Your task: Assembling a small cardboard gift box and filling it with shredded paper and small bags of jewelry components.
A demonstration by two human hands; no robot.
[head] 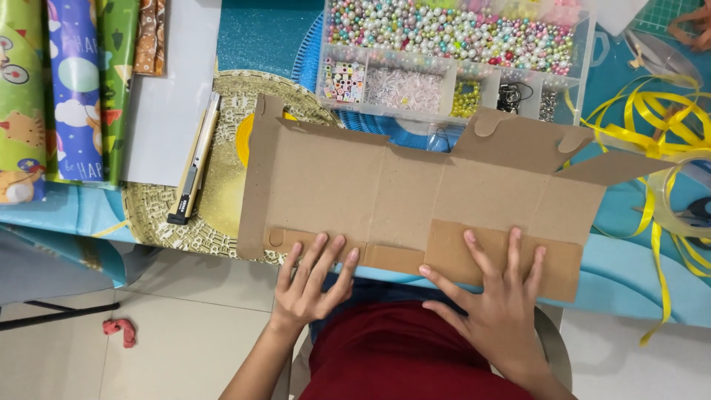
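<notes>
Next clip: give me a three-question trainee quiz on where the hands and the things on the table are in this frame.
1. True or false: both hands press flat on the unfolded brown cardboard box.
2. Which thing lies left of the cardboard, on the round gold woven placemat? A) scissors B) a black-and-cream utility knife C) a pen
3. What fills the large compartment of the clear plastic organiser box?

Key
1. True: the left hand and the right hand lie open, fingers spread, on the near flaps.
2. B, the black-and-cream utility knife.
3. Small round beads of mixed pastel colours.
</notes>
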